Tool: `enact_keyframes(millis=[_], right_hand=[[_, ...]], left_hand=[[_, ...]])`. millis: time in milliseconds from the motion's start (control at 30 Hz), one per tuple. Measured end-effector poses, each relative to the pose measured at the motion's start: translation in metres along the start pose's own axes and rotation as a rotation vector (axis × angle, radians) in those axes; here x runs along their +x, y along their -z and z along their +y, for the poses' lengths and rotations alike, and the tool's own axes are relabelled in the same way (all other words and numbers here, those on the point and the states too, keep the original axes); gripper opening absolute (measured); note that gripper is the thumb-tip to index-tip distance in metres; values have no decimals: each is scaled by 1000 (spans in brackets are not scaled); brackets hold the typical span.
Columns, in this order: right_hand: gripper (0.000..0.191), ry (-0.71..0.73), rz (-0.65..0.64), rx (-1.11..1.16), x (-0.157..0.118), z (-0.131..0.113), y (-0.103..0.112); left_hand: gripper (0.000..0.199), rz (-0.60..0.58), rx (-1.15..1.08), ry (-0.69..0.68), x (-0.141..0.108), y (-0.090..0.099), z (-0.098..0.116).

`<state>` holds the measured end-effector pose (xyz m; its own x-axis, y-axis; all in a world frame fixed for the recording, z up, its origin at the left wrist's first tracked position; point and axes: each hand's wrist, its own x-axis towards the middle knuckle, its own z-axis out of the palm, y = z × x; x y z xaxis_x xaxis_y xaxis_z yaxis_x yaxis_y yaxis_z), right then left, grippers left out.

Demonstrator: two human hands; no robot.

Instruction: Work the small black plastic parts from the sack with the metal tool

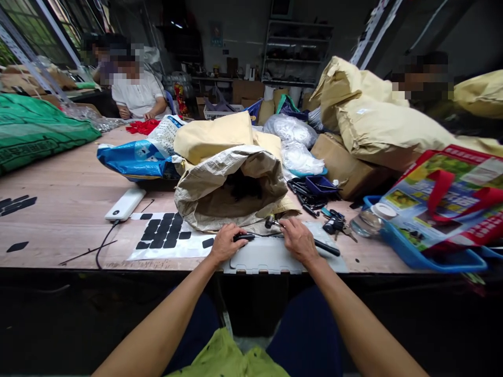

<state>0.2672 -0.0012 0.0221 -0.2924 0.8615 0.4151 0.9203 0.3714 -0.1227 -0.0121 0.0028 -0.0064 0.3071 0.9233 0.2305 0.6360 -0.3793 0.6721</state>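
Observation:
My right hand (pixel 297 238) is closed around a small hammer (pixel 327 248), whose black grip sticks out to the right and whose head points left. With closed fingers, my left hand (pixel 228 242) holds a small black piece (pixel 244 237) down on a light grey board (pixel 255 261) at the table's front edge. What exactly the black piece is, I cannot make out. Just behind both hands lies an open paper-lined sack (pixel 192 201) with dark contents. Left of my left hand, black rounded patches (pixel 161 230) lie in rows on a white sheet (pixel 188 248).
A white power bank (pixel 124 204) with a cable lies left. To the right are black parts (pixel 304 199), keys (pixel 348 230), a clear jar (pixel 371 220) and a blue basket (pixel 416 251) holding a colourful bag (pixel 451 199). Large sacks (pixel 389 128) stand behind. Co-workers sit across the table.

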Motion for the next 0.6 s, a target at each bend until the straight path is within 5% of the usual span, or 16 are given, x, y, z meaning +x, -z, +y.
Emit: enact_keyframes(millis=[300,433,600], right_hand=[[34,37,24,331,-8,-75,5],[30,37,-41,275,-13,-80,-1],[32,-36,24,271,-16,-75,3]], left_hand=[[19,-5,2,40,-1,-2,-1],[16,0,32,34,0,-2,0],[19,11,2,41,0,-3,1]])
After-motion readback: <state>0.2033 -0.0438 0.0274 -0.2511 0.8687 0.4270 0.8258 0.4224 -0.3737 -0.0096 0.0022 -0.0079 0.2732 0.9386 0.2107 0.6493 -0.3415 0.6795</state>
